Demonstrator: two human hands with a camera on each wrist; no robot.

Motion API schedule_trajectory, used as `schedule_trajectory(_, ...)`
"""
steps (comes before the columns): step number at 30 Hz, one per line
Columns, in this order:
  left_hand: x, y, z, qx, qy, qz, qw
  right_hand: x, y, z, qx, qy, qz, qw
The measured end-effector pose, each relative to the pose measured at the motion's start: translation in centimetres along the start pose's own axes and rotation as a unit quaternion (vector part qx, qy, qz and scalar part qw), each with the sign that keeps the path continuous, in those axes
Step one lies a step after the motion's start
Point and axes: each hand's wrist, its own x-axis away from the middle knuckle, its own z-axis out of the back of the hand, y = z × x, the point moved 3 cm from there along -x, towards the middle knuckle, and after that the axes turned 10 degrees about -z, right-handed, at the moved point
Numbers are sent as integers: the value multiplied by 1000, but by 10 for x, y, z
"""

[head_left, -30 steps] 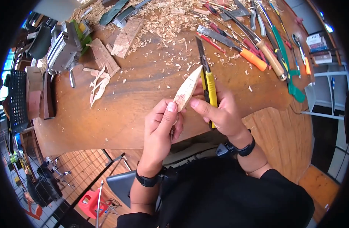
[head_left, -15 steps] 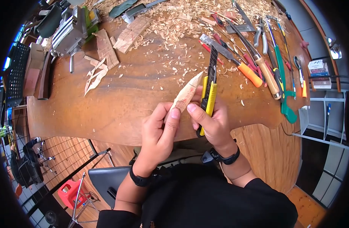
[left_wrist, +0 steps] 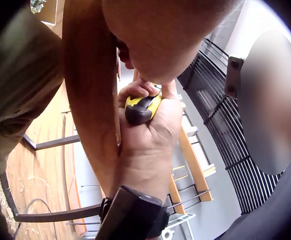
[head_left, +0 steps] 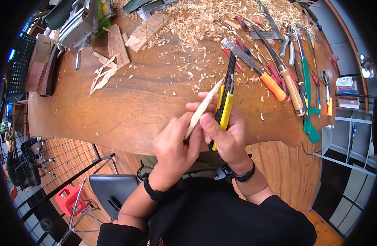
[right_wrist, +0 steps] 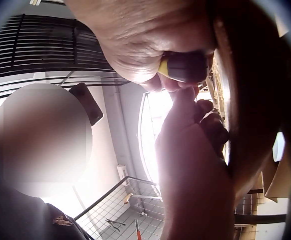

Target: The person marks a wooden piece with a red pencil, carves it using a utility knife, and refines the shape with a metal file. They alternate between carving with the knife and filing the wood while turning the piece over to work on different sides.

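Note:
In the head view, my left hand [head_left: 170, 141] grips a pale, pointed piece of carved wood [head_left: 203, 107] by its lower end, its tip slanting up and to the right. The piece stands with a narrow side showing. Beside it, my right hand [head_left: 228, 141] holds a yellow and black snap-off utility knife [head_left: 226, 108], its dark blade extended and pointing away from me. The right thumb lies at the wood's edge, and some right fingers reach behind it. In the left wrist view, the knife's black butt end [left_wrist: 138, 114] shows in the right palm.
Wood shavings [head_left: 188, 30] cover the back of the wooden table [head_left: 114, 119]. Files, pliers [head_left: 287, 47] and an orange-handled tool [head_left: 273, 87] lie at the right. A vise [head_left: 79, 30], wood boards [head_left: 147, 32] and split scraps [head_left: 104, 78] are at the left.
My left hand has turned the wood from its broad, red-marked face to a narrow side. The knife has swung from leaning left to leaning slightly right, still in my right hand.

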Motion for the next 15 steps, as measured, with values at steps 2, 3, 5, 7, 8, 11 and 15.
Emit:
schedule_trajectory(2, -2, 3, 1, -25, -17, -15, 999, 1, -2, 1, 19, 7, 2, 1000)
schedule_trajectory(3, -2, 3, 1, -24, -18, -13, 999, 1, -2, 2, 4, 2, -11, 1000)
schedule_trajectory(5, -2, 2, -1, 14, -16, 1, 1000, 2, -3, 4, -31, -2, -41, 999)
schedule_trajectory(7, -3, 0, -1, 30, -17, 1, 999, 2, -4, 7, -43, -13, -44, 998)
schedule_trajectory(8, -5, 0, -1, 43, -16, -2, 999, 2, -5, 8, -54, -26, -43, 997)
schedule_trajectory(11, -10, 2, 3, 75, -41, 1, 996, 2, -2, 7, -70, -20, -56, 996)
schedule_trajectory(15, -9, 0, 4, 72, -57, 18, 996, 3, -3, 9, -55, -18, -85, 995)
